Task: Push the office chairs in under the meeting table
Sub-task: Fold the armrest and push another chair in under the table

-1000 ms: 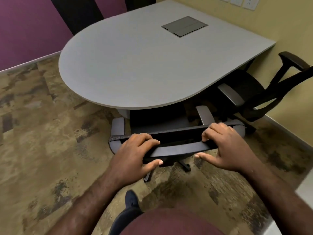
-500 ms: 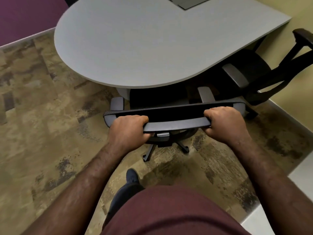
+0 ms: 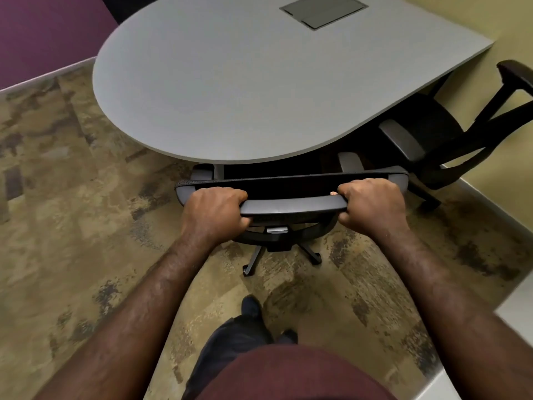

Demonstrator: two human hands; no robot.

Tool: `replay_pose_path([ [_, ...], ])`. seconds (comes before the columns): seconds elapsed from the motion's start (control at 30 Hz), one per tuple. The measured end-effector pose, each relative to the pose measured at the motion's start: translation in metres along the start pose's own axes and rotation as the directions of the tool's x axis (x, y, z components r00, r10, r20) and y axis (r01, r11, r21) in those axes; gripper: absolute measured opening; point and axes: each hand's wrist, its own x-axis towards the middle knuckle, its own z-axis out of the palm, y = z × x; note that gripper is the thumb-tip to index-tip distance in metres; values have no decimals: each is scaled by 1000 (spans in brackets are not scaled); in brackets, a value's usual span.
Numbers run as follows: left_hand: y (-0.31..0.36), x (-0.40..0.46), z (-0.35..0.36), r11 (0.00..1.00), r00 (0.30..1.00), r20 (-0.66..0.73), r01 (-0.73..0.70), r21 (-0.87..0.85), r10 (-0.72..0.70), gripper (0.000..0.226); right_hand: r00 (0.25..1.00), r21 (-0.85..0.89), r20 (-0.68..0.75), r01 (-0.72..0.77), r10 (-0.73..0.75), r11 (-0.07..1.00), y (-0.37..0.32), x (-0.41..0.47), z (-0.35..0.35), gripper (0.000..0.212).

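A grey meeting table (image 3: pixel 230 82) with a rounded near end fills the upper middle. A black office chair (image 3: pixel 291 204) stands right in front of me, its seat hidden under the table's edge and its grey armrests just below the rim. My left hand (image 3: pixel 215 213) grips the left part of the chair's top bar. My right hand (image 3: pixel 375 209) grips the right part of the same bar. A second black office chair (image 3: pixel 427 140) stands at the table's right side, turned at an angle, its seat partly under the tabletop.
A dark cable hatch (image 3: pixel 323 10) is set into the tabletop at the far side. A yellow wall (image 3: pixel 507 24) runs close behind the second chair, a purple wall (image 3: pixel 43 30) at the far left. Patterned carpet (image 3: pixel 72 212) lies open to the left. My feet (image 3: pixel 252 307) are behind the chair's wheeled base.
Both hands have closed around the chair's top bar, and the chair has rolled forward so its seat sits further under the table. My view has come closer to the table.
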Motion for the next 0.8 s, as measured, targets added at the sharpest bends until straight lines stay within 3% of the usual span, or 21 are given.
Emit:
replay_pose_path([
  [0.37,-23,84,16,992,996,73,60,-111,-52,12,995,34,91,-50,47,998,25,86,8,16],
  [0.8,-13,127,26,998,999,-18,49,-36,-50,22,997,21,76,-11,9,1000,66,141,23,20],
])
